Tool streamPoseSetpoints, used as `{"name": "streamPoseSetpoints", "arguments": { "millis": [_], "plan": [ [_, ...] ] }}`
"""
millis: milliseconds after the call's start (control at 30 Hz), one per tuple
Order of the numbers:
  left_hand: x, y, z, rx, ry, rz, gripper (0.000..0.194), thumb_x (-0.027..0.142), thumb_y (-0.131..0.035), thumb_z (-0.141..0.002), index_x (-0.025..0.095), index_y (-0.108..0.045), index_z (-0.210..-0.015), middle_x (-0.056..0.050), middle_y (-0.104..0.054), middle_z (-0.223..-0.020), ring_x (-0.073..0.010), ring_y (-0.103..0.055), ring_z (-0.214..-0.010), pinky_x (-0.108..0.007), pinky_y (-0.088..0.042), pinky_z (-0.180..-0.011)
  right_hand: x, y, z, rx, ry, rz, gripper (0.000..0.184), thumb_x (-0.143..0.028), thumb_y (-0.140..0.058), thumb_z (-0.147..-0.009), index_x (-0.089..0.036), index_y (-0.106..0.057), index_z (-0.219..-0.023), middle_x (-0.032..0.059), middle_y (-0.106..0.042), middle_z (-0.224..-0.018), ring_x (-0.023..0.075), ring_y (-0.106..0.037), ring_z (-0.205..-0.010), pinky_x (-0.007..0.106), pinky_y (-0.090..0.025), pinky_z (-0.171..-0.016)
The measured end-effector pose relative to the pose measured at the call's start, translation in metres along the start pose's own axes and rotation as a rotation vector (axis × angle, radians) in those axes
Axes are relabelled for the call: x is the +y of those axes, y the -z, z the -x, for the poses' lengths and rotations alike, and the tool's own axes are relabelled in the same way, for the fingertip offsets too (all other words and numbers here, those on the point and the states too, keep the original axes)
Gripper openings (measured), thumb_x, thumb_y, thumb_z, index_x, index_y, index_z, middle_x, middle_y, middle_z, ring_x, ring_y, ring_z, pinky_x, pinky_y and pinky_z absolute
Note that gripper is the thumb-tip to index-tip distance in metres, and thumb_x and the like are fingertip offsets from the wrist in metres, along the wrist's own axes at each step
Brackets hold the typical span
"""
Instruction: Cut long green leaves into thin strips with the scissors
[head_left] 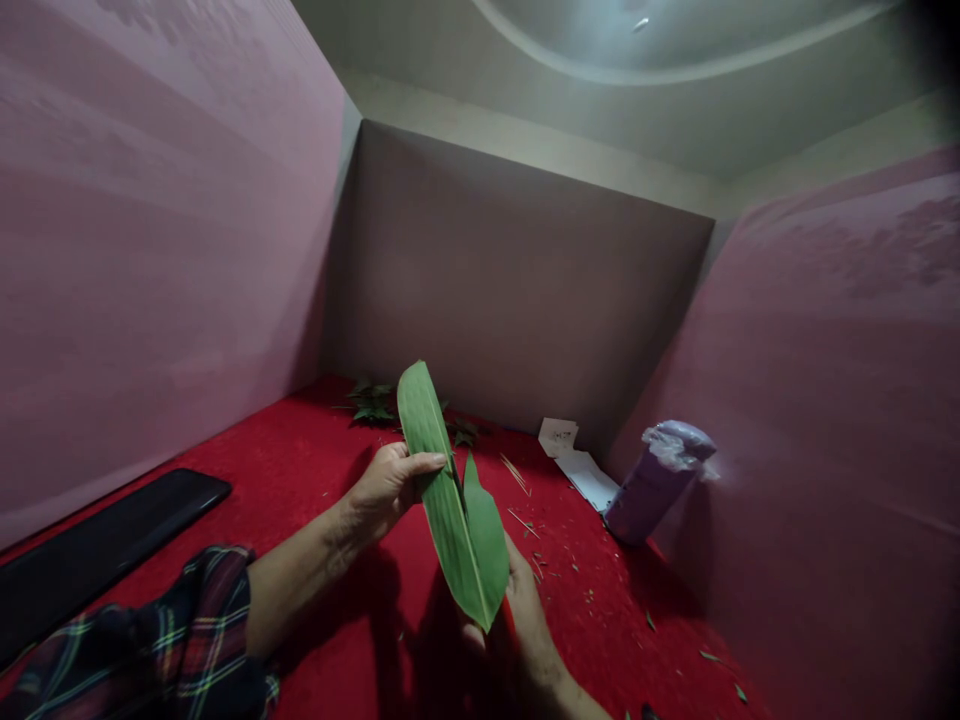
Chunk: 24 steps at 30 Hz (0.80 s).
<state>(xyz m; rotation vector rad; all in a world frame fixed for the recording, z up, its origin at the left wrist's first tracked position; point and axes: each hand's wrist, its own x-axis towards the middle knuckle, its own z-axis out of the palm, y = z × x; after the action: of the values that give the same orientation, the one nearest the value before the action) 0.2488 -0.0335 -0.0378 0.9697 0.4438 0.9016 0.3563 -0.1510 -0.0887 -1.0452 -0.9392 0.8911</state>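
A long green leaf (439, 470) stands upright and tilted in front of me. My left hand (390, 485) pinches it at its left edge, thumb across the front. To its right, a second broad green leaf piece (486, 530) overlaps it, and I cannot tell whether the two are joined. Between them shows a narrow dark blade (457, 482), which looks like that of scissors. Below, my right hand (525, 600) is closed behind the leaf, with a bit of red like a handle beside it; most of its fingers are hidden.
Red cloth (330, 620) covers the surface, with leaf scraps and thin sticks (516, 474) on the right. Green leaves (373, 402) lie at the back. A black phone-like slab (112, 550) is at left; white papers (589, 478) and a purple plastic-wrapped pack (652, 490) stand right.
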Motion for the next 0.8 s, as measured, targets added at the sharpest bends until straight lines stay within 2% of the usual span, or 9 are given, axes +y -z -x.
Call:
{"name": "streamPoseSetpoints", "arguments": {
  "millis": [133, 300, 467, 667, 800],
  "plan": [
    [0.001, -0.002, 0.000, 0.016, 0.006, -0.002, 0.021, 0.018, -0.072, -0.055, 0.009, -0.059, -0.068, -0.005, -0.064, -0.059, -0.0143, -0.059, -0.050, -0.027, -0.050, -0.054, -0.003, 0.000, 0.003, -0.046, -0.039, -0.056, 0.035, -0.041, -0.074, -0.058, -0.019, -0.055, -0.077, -0.0100, -0.041, -0.043, 0.0040, -0.030, -0.035, 0.014, -0.027, -0.035],
    [0.000, -0.003, 0.001, 0.024, 0.009, -0.015, 0.024, 0.020, -0.073, -0.053, 0.008, -0.059, -0.069, -0.005, -0.063, -0.058, -0.0142, -0.058, -0.049, -0.027, -0.050, -0.052, -0.005, -0.004, 0.003, -0.048, -0.051, -0.118, 0.032, -0.038, -0.074, -0.059, -0.019, -0.053, -0.074, -0.0091, -0.044, -0.045, 0.0042, -0.033, -0.036, 0.013, -0.028, -0.034],
    [0.000, -0.004, 0.002, 0.023, 0.018, -0.023, 0.026, 0.021, -0.075, -0.052, 0.008, -0.059, -0.069, -0.006, -0.064, -0.059, -0.0150, -0.059, -0.051, -0.028, -0.051, -0.053, -0.006, -0.005, 0.003, -0.060, -0.071, -0.164, 0.037, -0.037, -0.078, -0.053, -0.019, -0.053, -0.074, -0.0095, -0.044, -0.047, 0.0030, -0.030, -0.034, 0.013, -0.025, -0.031],
    [-0.001, -0.004, 0.002, 0.041, 0.014, -0.020, 0.029, 0.020, -0.076, -0.050, 0.009, -0.058, -0.070, -0.005, -0.063, -0.058, -0.0149, -0.059, -0.049, -0.027, -0.050, -0.052, -0.012, -0.006, 0.005, -0.088, -0.038, -0.176, 0.031, -0.030, -0.077, -0.058, -0.018, -0.055, -0.077, -0.0089, -0.045, -0.049, 0.0029, -0.031, -0.038, 0.012, -0.027, -0.034],
    [-0.002, -0.003, 0.001, 0.035, 0.010, -0.024, 0.028, 0.020, -0.075, -0.052, 0.009, -0.058, -0.071, -0.005, -0.063, -0.058, -0.0147, -0.059, -0.050, -0.027, -0.050, -0.052, -0.006, -0.003, 0.005, -0.100, 0.006, -0.204, 0.023, -0.024, -0.076, -0.061, -0.017, -0.056, -0.072, -0.0083, -0.046, -0.051, 0.0028, -0.033, -0.043, 0.011, -0.029, -0.039]
  ]
}}
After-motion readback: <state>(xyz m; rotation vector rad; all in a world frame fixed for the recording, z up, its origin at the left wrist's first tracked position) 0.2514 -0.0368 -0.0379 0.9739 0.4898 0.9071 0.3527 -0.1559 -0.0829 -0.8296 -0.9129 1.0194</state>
